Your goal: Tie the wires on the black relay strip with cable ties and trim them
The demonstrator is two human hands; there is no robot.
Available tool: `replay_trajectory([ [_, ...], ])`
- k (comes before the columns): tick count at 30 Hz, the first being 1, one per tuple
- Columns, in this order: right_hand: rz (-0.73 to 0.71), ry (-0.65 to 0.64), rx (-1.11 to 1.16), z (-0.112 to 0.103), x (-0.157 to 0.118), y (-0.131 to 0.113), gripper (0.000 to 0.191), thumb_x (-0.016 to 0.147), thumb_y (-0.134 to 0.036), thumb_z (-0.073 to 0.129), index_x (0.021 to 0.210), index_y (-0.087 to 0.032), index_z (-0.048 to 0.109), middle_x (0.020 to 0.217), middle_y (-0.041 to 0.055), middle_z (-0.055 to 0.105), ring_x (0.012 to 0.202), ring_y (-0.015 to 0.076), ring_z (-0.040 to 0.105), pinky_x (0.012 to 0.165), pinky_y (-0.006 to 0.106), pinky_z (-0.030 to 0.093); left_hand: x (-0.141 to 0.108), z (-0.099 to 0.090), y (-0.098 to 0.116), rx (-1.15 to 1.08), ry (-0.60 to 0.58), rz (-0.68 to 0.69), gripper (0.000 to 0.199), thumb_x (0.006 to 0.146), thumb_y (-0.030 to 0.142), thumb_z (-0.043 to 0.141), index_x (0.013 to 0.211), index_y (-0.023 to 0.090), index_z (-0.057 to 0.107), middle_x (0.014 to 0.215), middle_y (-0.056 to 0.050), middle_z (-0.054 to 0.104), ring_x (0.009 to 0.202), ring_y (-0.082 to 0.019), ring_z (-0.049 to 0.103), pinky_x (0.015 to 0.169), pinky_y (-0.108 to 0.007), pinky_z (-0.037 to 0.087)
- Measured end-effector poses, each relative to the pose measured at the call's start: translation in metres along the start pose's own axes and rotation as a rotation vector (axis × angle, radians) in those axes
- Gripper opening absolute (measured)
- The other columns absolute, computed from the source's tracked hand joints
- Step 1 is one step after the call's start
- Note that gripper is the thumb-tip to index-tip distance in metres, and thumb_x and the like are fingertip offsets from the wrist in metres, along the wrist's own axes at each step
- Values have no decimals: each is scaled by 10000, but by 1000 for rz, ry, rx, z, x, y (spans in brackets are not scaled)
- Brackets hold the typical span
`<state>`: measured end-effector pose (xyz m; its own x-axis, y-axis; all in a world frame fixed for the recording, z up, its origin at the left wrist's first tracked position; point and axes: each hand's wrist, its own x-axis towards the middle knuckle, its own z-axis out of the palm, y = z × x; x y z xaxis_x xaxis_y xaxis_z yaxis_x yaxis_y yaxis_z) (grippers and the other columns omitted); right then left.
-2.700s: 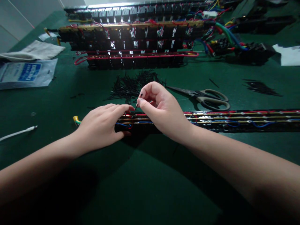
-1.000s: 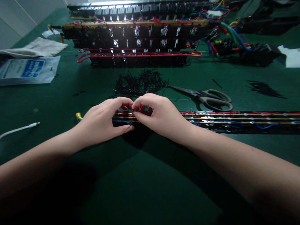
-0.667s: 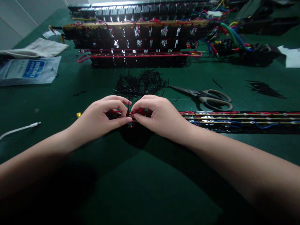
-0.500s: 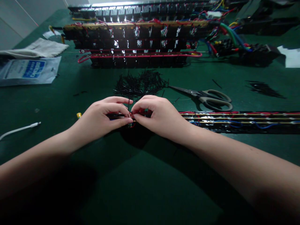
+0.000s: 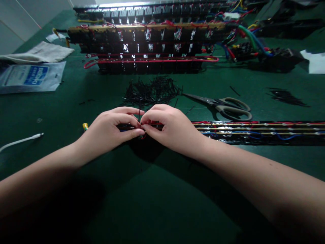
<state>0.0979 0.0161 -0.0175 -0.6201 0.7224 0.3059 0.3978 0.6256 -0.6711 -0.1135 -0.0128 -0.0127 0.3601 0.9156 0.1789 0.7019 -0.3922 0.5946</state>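
Observation:
A long black wiring strip [image 5: 236, 139] with brass-coloured rods and red and blue wires lies across the bench, partly hidden by both hands. My left hand [image 5: 109, 127] pinches at its upper side, thumb and fingertips closed round a thin black cable tie [image 5: 139, 115] whose tail sticks upward. Right beside it, my right hand [image 5: 170, 125] is closed too, its thumb and index fingertip meeting at the same tie. The exact grip point is covered by the fingers. A yellow-green connector end [image 5: 85, 126] shows past my left wrist.
Behind the hands lies a pile of thin black ties [image 5: 152, 91], with scissors [image 5: 220, 105] to its right. More black strips [image 5: 285, 96] lie further right. Wired black assemblies [image 5: 152, 44] stand at the back. A plastic bag [image 5: 33, 78] and a white cable [image 5: 22, 140] are at left.
My right fingertips have shifted slightly left, closer against my left fingers. The left hand stays nearly in place, and the wiring strip looks unmoved.

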Motion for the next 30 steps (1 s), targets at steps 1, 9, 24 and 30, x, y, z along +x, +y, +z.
replay_trajectory([
  [1,-3,2,-5,0,0,0,120,899,-179,612,893,-168,731,940,54,690,906,169,604,775,264,439,0,0,0,5,0,-8,163,820,397,740,810,237,773,1153,-12,722,996,-173,695,899,-270,543],
  [9,-37,24,-23,2,-2,1,134,905,-165,600,922,-167,733,948,54,692,925,175,607,794,271,448,-1,0,1,0,1,-43,160,806,387,741,789,230,763,1108,-6,730,931,-148,692,861,-251,540],
  [24,-41,16,-35,3,-2,1,141,916,-186,587,929,-173,727,948,52,686,917,174,597,781,271,440,0,0,0,-13,-8,-53,173,805,401,745,800,229,769,1085,-5,738,919,-150,692,848,-255,542],
  [30,-41,11,-46,3,-1,1,156,922,-182,573,935,-173,729,943,52,684,912,173,596,777,269,438,1,1,0,-13,1,-64,174,808,406,743,799,235,771,1064,2,743,890,-141,691,839,-249,541],
])
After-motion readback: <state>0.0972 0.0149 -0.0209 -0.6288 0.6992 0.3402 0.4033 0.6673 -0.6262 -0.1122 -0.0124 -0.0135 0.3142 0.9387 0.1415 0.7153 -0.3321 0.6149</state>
